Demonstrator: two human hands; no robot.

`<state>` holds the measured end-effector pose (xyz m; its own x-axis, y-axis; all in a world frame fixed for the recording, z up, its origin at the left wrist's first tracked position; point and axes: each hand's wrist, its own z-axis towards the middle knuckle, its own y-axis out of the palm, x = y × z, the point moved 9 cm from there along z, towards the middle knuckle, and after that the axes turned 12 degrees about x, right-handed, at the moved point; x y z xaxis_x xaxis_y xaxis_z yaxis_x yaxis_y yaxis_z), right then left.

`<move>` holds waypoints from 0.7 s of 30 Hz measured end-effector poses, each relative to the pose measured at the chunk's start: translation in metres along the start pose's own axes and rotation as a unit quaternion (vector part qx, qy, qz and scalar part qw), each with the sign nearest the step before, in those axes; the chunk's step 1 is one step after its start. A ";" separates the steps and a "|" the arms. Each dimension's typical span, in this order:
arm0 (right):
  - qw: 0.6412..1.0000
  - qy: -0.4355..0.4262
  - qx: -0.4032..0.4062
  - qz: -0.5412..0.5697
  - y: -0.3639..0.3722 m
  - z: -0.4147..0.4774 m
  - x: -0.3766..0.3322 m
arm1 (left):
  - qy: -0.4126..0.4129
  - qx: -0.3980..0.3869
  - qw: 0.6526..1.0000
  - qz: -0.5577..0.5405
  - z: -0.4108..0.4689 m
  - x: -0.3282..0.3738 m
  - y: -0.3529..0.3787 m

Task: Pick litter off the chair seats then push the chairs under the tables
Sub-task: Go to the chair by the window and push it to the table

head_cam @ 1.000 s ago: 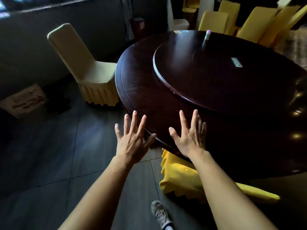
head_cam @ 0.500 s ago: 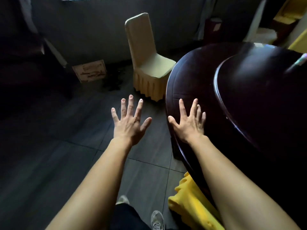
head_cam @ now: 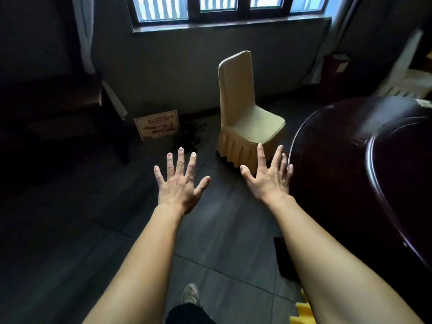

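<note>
A chair in a pale yellow cover (head_cam: 247,118) stands ahead on the dark tiled floor, pulled out from the round dark wooden table (head_cam: 346,174) on the right, its seat facing the table. I see no litter on its seat. My left hand (head_cam: 180,183) is held out in the air with fingers spread, holding nothing. My right hand (head_cam: 268,176) is likewise spread and empty, just left of the table's rim and short of the chair. A corner of a brighter yellow chair cover (head_cam: 301,312) shows at the bottom right under the table.
A window wall lies behind the chair. A framed board (head_cam: 157,124) leans against it beside a dark heap (head_cam: 189,136) on the floor. Dark furniture (head_cam: 58,118) fills the left side. A dark flat object (head_cam: 282,256) lies by the table. My shoe (head_cam: 190,293) is below.
My view has swung left, away from the table top toward the pale chair by the window wall. Both hands stay spread and empty, and the chair now looks nearer.
</note>
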<state>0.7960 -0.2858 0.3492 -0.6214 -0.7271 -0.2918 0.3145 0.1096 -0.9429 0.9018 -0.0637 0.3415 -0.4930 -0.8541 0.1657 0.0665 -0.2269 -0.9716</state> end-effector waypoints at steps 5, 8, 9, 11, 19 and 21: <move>0.999 0.015 0.003 0.033 0.021 0.067 -0.073 | 0.015 0.004 1.000 0.008 0.087 -0.046 -0.007; 1.000 0.014 -0.002 0.028 0.039 0.098 -0.093 | 0.016 0.002 1.000 0.000 0.131 -0.065 0.000; 1.000 0.011 -0.006 0.024 0.045 0.110 -0.099 | 0.014 0.001 1.000 -0.001 0.146 -0.071 0.003; 1.000 0.011 -0.014 0.019 0.058 0.134 -0.107 | 0.012 -0.004 1.000 0.002 0.174 -0.083 0.013; 0.999 0.032 -0.004 0.009 0.108 0.283 -0.132 | 0.005 -0.013 1.000 0.018 0.318 -0.111 0.053; 0.999 0.032 0.000 0.009 0.117 0.325 -0.142 | -0.001 -0.020 1.000 0.021 0.359 -0.117 0.061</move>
<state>1.1542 -0.3900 0.3323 -0.6600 -0.6806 -0.3181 0.3264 0.1216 -0.9374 1.2746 -0.1460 0.3233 -0.4886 -0.8636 0.1246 0.0528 -0.1718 -0.9837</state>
